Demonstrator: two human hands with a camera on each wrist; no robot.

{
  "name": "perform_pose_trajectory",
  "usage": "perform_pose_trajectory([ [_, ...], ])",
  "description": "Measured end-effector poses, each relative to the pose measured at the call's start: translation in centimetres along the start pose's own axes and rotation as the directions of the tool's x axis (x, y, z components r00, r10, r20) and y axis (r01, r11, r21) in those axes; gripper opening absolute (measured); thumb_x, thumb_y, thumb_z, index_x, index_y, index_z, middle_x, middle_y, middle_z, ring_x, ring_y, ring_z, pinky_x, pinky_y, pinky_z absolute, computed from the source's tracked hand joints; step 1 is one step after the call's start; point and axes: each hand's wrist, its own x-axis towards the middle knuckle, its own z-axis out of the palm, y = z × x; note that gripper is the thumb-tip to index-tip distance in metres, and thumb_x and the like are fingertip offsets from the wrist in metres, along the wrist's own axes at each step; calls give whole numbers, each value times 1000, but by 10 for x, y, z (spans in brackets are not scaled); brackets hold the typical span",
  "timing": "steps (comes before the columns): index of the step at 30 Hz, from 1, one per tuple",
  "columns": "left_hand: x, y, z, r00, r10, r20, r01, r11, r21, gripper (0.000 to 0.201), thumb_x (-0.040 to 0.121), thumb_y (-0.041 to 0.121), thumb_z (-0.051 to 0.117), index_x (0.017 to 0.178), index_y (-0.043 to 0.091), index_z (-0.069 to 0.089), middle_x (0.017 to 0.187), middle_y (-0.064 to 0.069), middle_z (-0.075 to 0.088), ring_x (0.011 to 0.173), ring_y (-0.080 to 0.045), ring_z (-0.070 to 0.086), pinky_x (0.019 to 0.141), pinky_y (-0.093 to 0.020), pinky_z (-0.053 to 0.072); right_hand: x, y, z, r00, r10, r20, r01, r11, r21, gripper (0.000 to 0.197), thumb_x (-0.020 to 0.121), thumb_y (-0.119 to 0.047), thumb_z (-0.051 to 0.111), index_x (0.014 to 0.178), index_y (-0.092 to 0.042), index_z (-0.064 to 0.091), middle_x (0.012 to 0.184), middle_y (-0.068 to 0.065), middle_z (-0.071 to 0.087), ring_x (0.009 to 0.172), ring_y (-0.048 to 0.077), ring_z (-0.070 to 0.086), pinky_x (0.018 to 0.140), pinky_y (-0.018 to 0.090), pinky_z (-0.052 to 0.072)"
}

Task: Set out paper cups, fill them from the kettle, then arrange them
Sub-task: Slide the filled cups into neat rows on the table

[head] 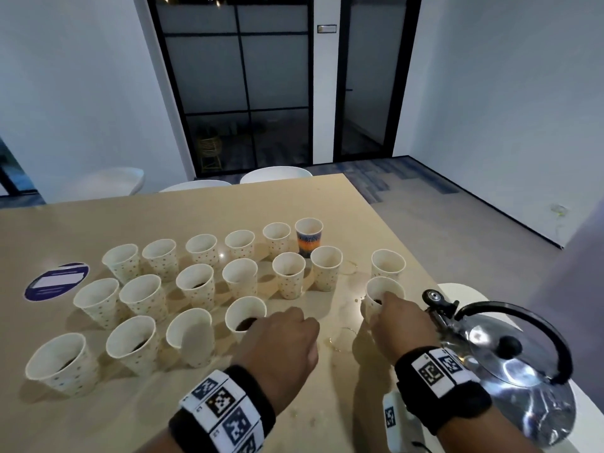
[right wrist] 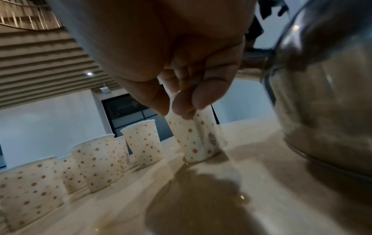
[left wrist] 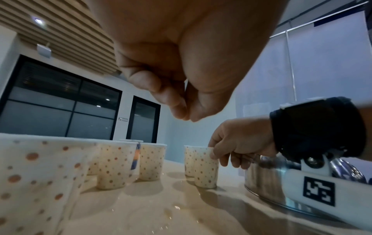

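Note:
Several dotted paper cups (head: 196,286) stand in three rows on the beige table (head: 98,420), some with dark liquid inside. My right hand (head: 389,302) pinches the rim of a dotted cup (head: 382,289) that stands apart at the right; this cup (right wrist: 193,139) rests upright on the table under my fingers (right wrist: 201,101). Just right of that hand sits the steel kettle (head: 510,371) with its black handle. My left hand (head: 294,325) hovers curled beside the rightmost front-row cup (head: 245,317); its fingers (left wrist: 177,109) fold against the thumb and hold nothing.
A spill (head: 340,338) wets the table between my hands. One striped colourful cup (head: 309,237) ends the back row, and another dotted cup (head: 387,263) stands behind the held one. A round blue sticker (head: 57,281) lies at the left. The table's right edge runs beside the kettle.

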Motion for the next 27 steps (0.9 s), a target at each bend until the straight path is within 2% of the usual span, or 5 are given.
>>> perform_pose_trajectory([
  [4,-2,8,15,996,-49,71,46,998,39,24,103,34,35,102,22,56,102,1,55,93,-23,57,71,-34,36,3,6,2,999,-26,26,27,1000,-5,22,93,-28,44,110,-18,54,100,5,68,94,26,64,70,28,40],
  [9,-5,4,20,988,-82,131,79,996,33,26,105,35,35,105,22,58,104,1,55,92,-22,58,77,-35,45,1,-2,2,982,-189,-29,189,982,-14,16,96,-23,43,101,-20,58,95,2,67,75,21,51,66,27,36],
  [14,3,-4,18,987,-109,117,111,994,-10,23,102,32,40,106,22,60,108,1,52,84,-18,56,74,-32,48,-3,-36,16,894,-448,-7,448,894,-5,18,96,-23,46,107,-22,61,98,1,69,88,21,62,69,29,42],
  [20,7,-15,20,981,-115,154,126,990,-64,27,99,23,52,122,21,66,149,2,41,102,-19,65,88,-37,56,-7,-60,36,814,-574,89,578,815,-26,21,96,-23,48,111,-20,62,103,5,67,92,25,64,77,34,49],
  [27,8,-20,25,988,-35,153,47,996,-78,33,105,24,44,134,25,58,132,6,56,100,-16,65,91,-35,55,-4,-62,37,754,-643,135,646,763,25,28,95,-18,52,122,-22,57,111,6,66,100,25,64,88,35,51],
])
